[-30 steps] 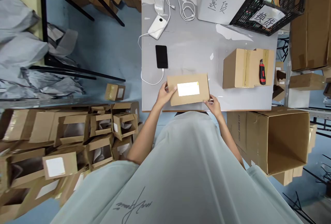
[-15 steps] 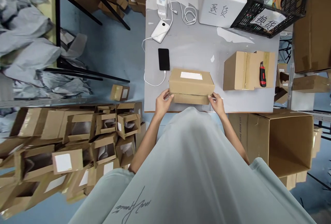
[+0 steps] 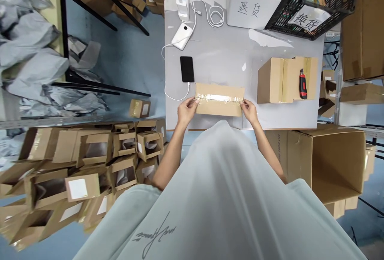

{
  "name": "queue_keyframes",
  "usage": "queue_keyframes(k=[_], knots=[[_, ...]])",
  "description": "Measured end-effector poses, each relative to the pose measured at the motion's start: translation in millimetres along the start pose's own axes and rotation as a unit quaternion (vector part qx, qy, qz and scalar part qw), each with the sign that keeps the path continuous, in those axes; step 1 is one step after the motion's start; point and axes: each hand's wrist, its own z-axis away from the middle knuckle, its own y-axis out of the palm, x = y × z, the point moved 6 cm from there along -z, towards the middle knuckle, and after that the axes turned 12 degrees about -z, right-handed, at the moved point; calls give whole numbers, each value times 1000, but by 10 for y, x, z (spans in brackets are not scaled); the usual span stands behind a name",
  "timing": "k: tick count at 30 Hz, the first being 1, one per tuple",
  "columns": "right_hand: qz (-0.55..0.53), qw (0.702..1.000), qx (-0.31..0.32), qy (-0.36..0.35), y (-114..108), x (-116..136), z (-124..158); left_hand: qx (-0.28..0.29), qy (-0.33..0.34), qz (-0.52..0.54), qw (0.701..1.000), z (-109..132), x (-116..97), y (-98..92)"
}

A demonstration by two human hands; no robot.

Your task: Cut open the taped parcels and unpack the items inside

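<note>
Between my hands is a brown cardboard box (image 3: 219, 108), its taped face turned up toward me with a shiny strip of clear tape along it. My left hand (image 3: 187, 112) grips the box's left end, thumb on the near face. At the opposite end my right hand (image 3: 249, 110) holds it the same way. Just beyond the box's left corner lies a black phone (image 3: 187, 69) with a white cable plugged in. Off to the right, two cardboard boxes (image 3: 277, 80) stand side by side, with a red and black utility knife (image 3: 303, 85) on top.
A white power bank (image 3: 182, 36) and a power strip (image 3: 183, 4) lie on the grey table (image 3: 216, 56). At the back stand a white foam bin (image 3: 252, 8) and a black crate (image 3: 333, 16). Opened boxes (image 3: 93, 148) pile up at left; a large open carton (image 3: 336, 164) sits at right.
The box has been tilted in my hands: its white-labelled top no longer shows, and the taped face has come up. Both hands still hold its ends. The view has shifted slightly.
</note>
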Motion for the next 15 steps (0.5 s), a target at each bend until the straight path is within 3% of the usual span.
queue_keyframes(k=[3,7,9,15], knots=[[-56,998,4,20,-25,-165,113,20,-11,47,999,12,200,47],[-94,990,24,99,7,-470,296,34,-109,89,990,66,667,190],[-100,986,29,130,47,-588,357,37,-127,85,988,84,822,274],[-154,978,89,108,335,-633,356,62,-91,82,991,52,835,505]])
